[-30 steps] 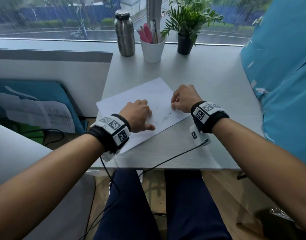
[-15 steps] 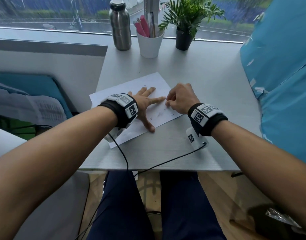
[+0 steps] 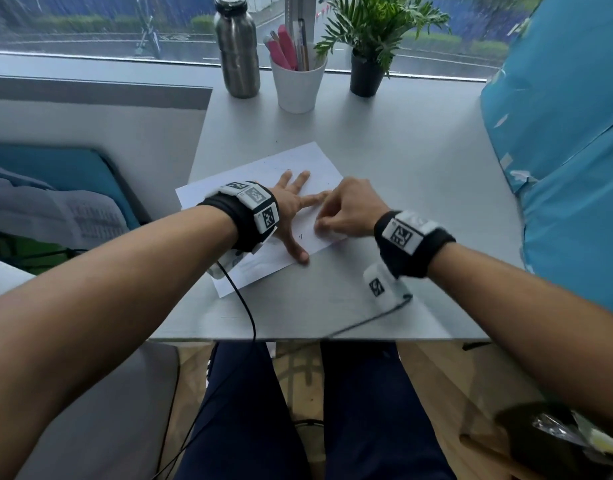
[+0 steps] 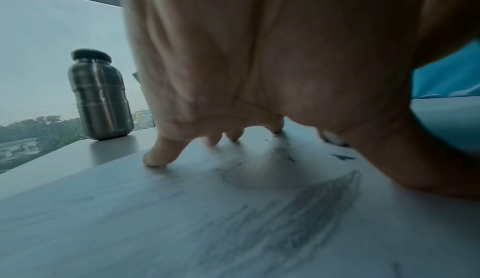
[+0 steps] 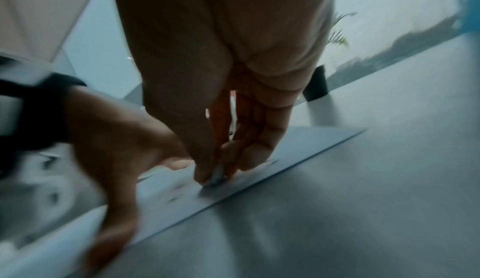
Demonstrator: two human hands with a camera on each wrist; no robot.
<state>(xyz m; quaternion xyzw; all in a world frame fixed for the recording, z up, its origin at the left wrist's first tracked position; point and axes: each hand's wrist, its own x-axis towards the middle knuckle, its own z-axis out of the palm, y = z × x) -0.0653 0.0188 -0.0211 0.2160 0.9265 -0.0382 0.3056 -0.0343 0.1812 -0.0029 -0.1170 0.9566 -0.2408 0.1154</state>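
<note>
A white sheet of paper (image 3: 308, 161) with pencil marks and shading (image 4: 298, 200) lies askew on the grey table (image 3: 402, 161). My left hand (image 3: 293, 209) lies flat on the sheet with its fingers spread, the fingertips (image 4: 153, 159) pressing the paper (image 4: 155, 220). My right hand (image 3: 320, 225) is just right of it, with fingers curled. In the right wrist view it (image 5: 215, 176) pinches a small grey-white eraser (image 5: 218, 174) against the paper (image 5: 298, 150) near the sheet's right edge. My left hand (image 5: 111, 138) is spread beside it.
At the table's far edge by the window stand a steel bottle (image 3: 236, 50), a white cup of pens (image 3: 300, 84) and a potted plant (image 3: 367, 36). A large blue bag (image 3: 558, 133) fills the right side. Wrist-camera cables (image 3: 242, 299) trail over the near table edge.
My left hand has opened from a loose fist to a flat, spread palm on the sheet and shifted further onto it. My right hand stays curled at the sheet's right part.
</note>
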